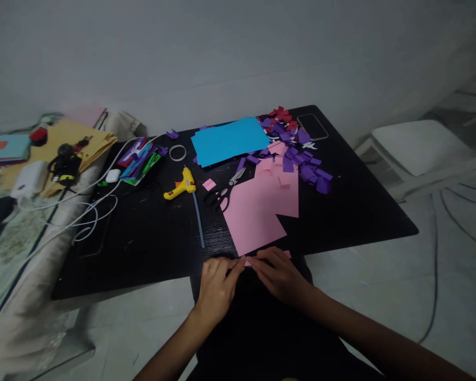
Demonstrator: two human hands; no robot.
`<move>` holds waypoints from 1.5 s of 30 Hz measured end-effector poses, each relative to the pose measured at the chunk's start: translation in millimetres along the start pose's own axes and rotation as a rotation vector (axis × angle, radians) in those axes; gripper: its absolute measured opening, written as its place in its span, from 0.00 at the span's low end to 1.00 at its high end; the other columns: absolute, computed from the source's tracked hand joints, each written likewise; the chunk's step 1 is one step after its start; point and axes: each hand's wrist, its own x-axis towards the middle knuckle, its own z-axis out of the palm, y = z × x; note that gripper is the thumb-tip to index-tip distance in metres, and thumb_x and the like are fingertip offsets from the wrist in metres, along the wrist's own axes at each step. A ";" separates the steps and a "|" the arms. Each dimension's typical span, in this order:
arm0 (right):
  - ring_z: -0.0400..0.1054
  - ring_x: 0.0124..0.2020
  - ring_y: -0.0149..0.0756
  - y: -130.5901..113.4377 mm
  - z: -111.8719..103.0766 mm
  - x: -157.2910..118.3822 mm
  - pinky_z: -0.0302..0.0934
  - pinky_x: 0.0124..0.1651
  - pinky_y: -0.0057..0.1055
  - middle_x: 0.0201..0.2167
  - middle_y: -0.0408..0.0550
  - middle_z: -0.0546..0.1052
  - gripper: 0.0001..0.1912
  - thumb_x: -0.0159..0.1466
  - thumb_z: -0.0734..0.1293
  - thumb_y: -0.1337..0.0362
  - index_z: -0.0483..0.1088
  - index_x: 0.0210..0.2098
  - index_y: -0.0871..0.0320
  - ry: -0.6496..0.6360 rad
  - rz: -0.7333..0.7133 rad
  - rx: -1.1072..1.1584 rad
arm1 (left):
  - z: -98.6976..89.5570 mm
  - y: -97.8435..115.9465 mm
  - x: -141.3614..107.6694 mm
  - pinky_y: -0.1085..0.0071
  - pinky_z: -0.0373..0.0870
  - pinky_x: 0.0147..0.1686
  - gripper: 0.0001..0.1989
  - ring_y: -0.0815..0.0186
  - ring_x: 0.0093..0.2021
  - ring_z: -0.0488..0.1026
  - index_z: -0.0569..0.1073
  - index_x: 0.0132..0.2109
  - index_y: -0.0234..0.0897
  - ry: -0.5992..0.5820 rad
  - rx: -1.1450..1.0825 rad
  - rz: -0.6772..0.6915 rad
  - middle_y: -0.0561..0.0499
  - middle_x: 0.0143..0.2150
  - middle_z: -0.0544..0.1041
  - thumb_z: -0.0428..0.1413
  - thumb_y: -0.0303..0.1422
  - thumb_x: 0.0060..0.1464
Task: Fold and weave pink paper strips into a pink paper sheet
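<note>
At the front edge of the black table (150,222), both hands pinch a narrow strip of pink paper (248,261). My left hand (217,284) grips it with thumb and fingertips. My right hand (278,272) pinches it close beside the left, and a pink end sticks out past its knuckles. Just beyond my fingers lie overlapping pink paper sheets (254,222), the front one with a piece cut away. Black-handled scissors (224,195) rest at their left edge, blades partly over the pink paper. A small pink folded piece (209,184) is left of the scissors.
A yellow glue gun (181,185) has a long thin stick (198,219) at its back. Behind are blue sheets (230,140), a tape ring (177,153) and purple folded pieces (309,169). White cables (91,203) cross the left side. A white chair (420,145) stands right.
</note>
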 end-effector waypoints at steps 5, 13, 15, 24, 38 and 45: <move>0.71 0.41 0.40 -0.5 -0.7 -2.4 0.71 0.42 0.37 0.40 0.54 0.77 0.15 0.70 0.65 0.77 0.76 0.54 0.63 0.021 0.030 -0.021 | -4.5 -0.2 3.5 0.62 0.62 0.42 0.13 0.61 0.40 0.74 0.79 0.56 0.38 0.030 0.007 -0.009 0.47 0.40 0.82 0.56 0.26 0.69; 0.72 0.39 0.38 -1.7 -1.6 -3.8 0.69 0.41 0.37 0.38 0.52 0.77 0.11 0.71 0.67 0.74 0.77 0.51 0.60 0.050 0.080 -0.055 | -7.8 -2.6 4.0 0.62 0.63 0.45 0.09 0.60 0.43 0.73 0.80 0.52 0.37 0.091 0.020 -0.001 0.48 0.41 0.83 0.59 0.27 0.67; 0.72 0.39 0.38 -0.8 -2.0 -3.9 0.69 0.42 0.37 0.38 0.51 0.77 0.10 0.71 0.68 0.73 0.77 0.50 0.60 0.061 0.086 -0.046 | -8.4 -3.8 3.1 0.62 0.63 0.45 0.09 0.60 0.43 0.73 0.80 0.51 0.37 0.100 0.016 -0.004 0.48 0.41 0.83 0.60 0.27 0.66; 0.71 0.37 0.38 1.5 -1.4 -3.2 0.69 0.40 0.37 0.37 0.51 0.76 0.09 0.69 0.70 0.73 0.77 0.48 0.60 0.061 0.085 -0.042 | -17.0 -16.2 -8.4 0.62 0.63 0.45 0.07 0.59 0.42 0.74 0.80 0.49 0.37 0.141 0.035 -0.036 0.48 0.40 0.83 0.62 0.28 0.64; 0.71 0.36 0.37 -0.5 -4.6 1.0 0.68 0.38 0.36 0.36 0.51 0.77 0.08 0.69 0.70 0.73 0.77 0.47 0.60 0.080 0.086 -0.027 | -33.0 -35.6 -23.7 0.61 0.65 0.45 0.05 0.58 0.42 0.75 0.80 0.46 0.39 0.165 0.111 -0.063 0.47 0.40 0.82 0.65 0.30 0.63; 0.70 0.36 0.37 -1.9 -2.4 0.3 0.68 0.39 0.36 0.36 0.51 0.77 0.07 0.69 0.69 0.73 0.77 0.45 0.60 0.074 0.105 -0.039 | -32.1 -16.7 -12.7 0.54 0.63 0.53 0.11 0.53 0.47 0.77 0.79 0.51 0.37 0.143 0.059 -0.144 0.44 0.46 0.84 0.62 0.34 0.63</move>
